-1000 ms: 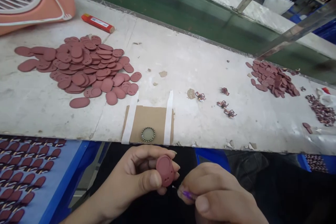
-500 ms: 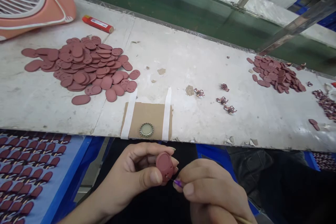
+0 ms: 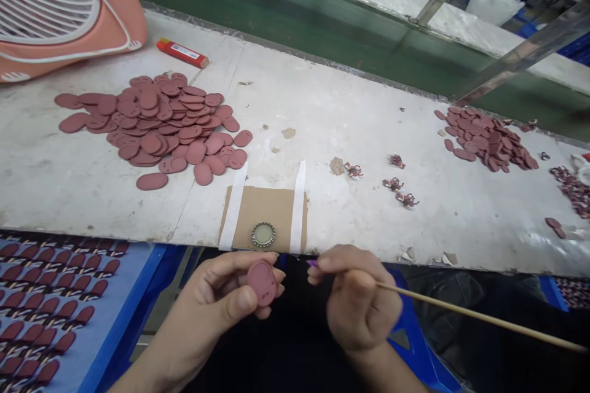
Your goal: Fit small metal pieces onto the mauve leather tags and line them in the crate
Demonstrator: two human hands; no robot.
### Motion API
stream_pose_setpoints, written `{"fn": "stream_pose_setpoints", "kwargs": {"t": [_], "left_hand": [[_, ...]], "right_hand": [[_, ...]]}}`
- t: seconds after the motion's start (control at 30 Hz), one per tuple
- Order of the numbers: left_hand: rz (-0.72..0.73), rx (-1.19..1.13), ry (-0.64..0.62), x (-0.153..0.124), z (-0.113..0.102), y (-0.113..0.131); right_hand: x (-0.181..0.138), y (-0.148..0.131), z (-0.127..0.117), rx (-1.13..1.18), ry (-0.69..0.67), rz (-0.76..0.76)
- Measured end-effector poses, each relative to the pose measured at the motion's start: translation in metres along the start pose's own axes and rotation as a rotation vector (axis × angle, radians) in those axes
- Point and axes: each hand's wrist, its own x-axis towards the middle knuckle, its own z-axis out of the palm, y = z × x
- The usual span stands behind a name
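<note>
My left hand (image 3: 221, 301) is closed on a small maroon oval piece (image 3: 262, 282), pinched between thumb and fingers. The piece has a raised rim and small dark marks near its lower end. To its right, apart from it, my right hand (image 3: 357, 295) grips a thin wooden stick (image 3: 470, 313). A purple bit (image 3: 313, 263) shows at the right fingertips, and the stick runs out behind the hand to the right. Just beyond my hands, a bottle cap (image 3: 263, 234) lies hollow side up on a cardboard piece (image 3: 265, 204) taped to the table.
A large heap of maroon ovals (image 3: 161, 116) lies left, a smaller heap (image 3: 488, 138) right. Several tiny figures (image 3: 408, 199) lie between. A red box (image 3: 182, 53) and an orange fan (image 3: 115, 18) stand back left. Rows of maroon pieces fill a blue tray (image 3: 138, 295).
My right hand has drawn away from the oval, up and back, taking the purple tip off it. My left hand has shifted left with the oval. The camera view has moved slightly.
</note>
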Motion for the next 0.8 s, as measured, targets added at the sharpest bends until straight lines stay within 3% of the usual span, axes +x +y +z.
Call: {"fn": "stream_pose_setpoints", "kwargs": {"t": [0.1,0.17,0.43,0.67,0.8], "left_hand": [[0.036,0.004,0.193,-0.004,-0.012,0.002],[0.063,-0.004,0.236,-0.005,-0.020,0.003],[0.115,-0.054,0.269,-0.006,-0.021,0.009],[0.113,-0.050,0.193,-0.004,-0.027,0.006],[0.118,-0.062,0.220,-0.005,-0.028,0.006]], "right_hand": [[0.001,0.015,0.009,-0.065,-0.127,0.029],[0.002,0.020,0.014,-0.087,-0.176,0.024],[0.005,0.020,0.022,-0.164,-0.241,0.001],[0.007,0.021,0.026,-0.207,-0.244,-0.016],[0.007,0.024,0.028,-0.209,-0.248,-0.014]]}}
